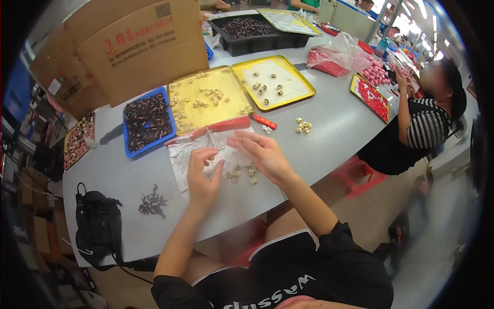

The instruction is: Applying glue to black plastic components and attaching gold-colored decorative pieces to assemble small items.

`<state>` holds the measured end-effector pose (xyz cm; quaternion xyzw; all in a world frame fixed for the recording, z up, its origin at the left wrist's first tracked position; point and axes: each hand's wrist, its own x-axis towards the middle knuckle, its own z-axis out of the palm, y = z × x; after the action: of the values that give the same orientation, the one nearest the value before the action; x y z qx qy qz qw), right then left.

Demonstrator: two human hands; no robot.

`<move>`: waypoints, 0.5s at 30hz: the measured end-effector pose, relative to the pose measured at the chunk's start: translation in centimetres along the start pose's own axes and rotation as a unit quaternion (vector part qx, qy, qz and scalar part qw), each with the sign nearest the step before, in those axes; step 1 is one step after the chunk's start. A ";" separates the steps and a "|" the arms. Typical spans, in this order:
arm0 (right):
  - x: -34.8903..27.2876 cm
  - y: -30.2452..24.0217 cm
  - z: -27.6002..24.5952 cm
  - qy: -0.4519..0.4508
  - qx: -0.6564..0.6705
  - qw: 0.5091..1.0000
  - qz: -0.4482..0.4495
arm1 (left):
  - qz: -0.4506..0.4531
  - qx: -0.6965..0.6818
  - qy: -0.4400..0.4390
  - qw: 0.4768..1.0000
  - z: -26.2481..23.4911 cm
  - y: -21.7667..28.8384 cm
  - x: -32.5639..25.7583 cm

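Observation:
My left hand is above a smeared white sheet, its fingers curved and the thumb held apart. Nothing shows clearly in its grasp. My right hand reaches in over the sheet's right part, fingers long and pressed together at the tips; whatever they may pinch is too small to make out. Several small cream cube-shaped pieces lie on the table just below my hands. A red-handled tool rests beyond my right hand, next to some white bits. Another little group of cream pieces sits farther right.
Beyond the sheet are a yellow tray, a yellow-rimmed tray and a blue tray of dark pieces. A dark pile and black bag lie left. A cardboard box and black bin stand behind. A co-worker sits right.

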<state>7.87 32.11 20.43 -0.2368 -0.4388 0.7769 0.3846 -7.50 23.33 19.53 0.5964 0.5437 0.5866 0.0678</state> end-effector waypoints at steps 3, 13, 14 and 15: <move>0.2 0.3 0.4 -0.003 -0.052 0.998 0.025 | -0.002 0.025 0.003 1.000 -0.3 -0.4 -0.1; 0.6 2.3 1.5 -0.015 -0.061 0.998 0.031 | 0.038 0.002 0.019 0.999 -0.9 -1.1 0.3; 0.6 2.2 1.7 -0.015 -0.052 0.998 0.032 | 0.032 -0.004 0.016 0.999 -0.9 -1.3 0.3; 0.6 2.2 1.8 -0.014 -0.043 0.998 0.032 | 0.035 -0.009 0.020 0.999 -0.9 -1.5 0.3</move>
<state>5.41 30.99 19.45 -0.2561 -0.4693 0.7725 0.3428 -9.13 23.66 18.97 0.6026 0.5185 0.6053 0.0415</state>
